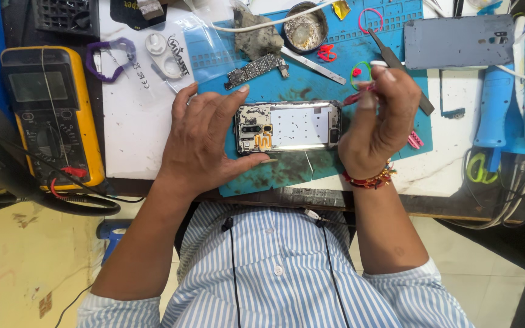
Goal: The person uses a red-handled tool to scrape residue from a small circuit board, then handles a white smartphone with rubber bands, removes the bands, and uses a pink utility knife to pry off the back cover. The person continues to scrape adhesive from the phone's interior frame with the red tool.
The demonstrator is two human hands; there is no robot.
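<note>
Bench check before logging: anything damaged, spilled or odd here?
The blue mat has dark smears along its front edge. The opened phone has no back; a bare circuit board lies loose above it.

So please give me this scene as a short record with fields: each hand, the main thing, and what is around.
left hand: steadies the opened phone at its left end
right hand: closed on a red-handled tool at the phone's right end
surface: blue work mat
around: circuit board, tweezers, yellow multimeter, grey back cover
</note>
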